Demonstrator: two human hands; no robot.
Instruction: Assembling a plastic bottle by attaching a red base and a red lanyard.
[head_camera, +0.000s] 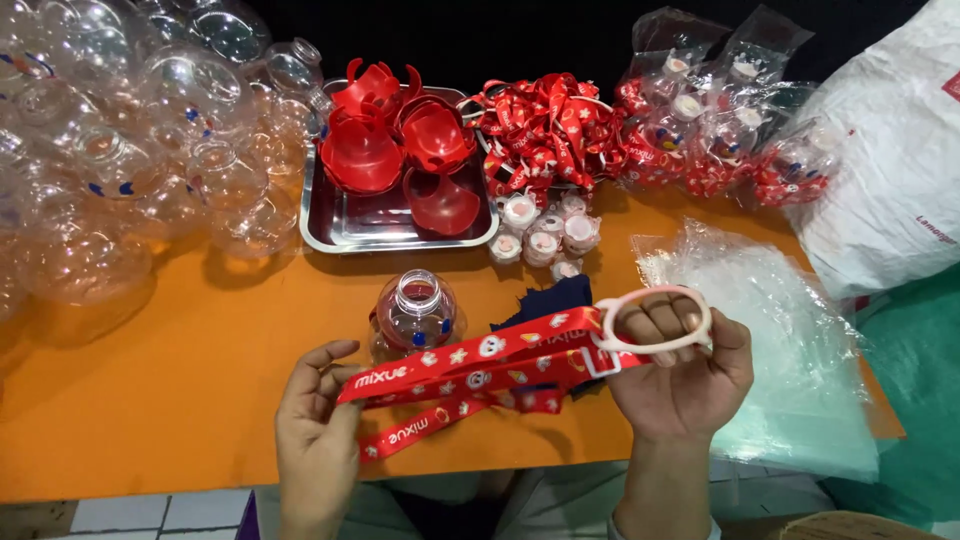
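I look down on an orange worktop (180, 380) crowded with parts. Along its left side lies a large heap of clear plastic bottles (110, 150). At the far right I see a big white sack (890, 150), and in front of it a stack of clear plastic bags (770, 330) spread flat on the worktop. At the back right is a pile of finished bottles sealed in clear bags (720, 130). Beside that, at the back centre, is a tangle of red straps (545, 125). Left of the tangle stands a steel tray (400, 235) holding red plastic cups (395, 145) with scalloped edges. In front of the tangle sits a small cluster of white caps (545, 235). Nearer to me, one small clear bottle (415, 315) stands upright, uncapped, with a dark blue cloth (550, 300) just to its right.

My two hands hold one red strap (470, 365) printed with small white figures, just above the near edge of the worktop. My right hand (685, 375) faces palm up, and its fingers (660, 325) pass through the white plastic ring (655, 320) at the strap's end and curl shut around it. My left hand (315, 420) pinches the strap's other end between thumb and fingers, which are narrow and closed on it. A lower loop of the strap hangs between my hands.
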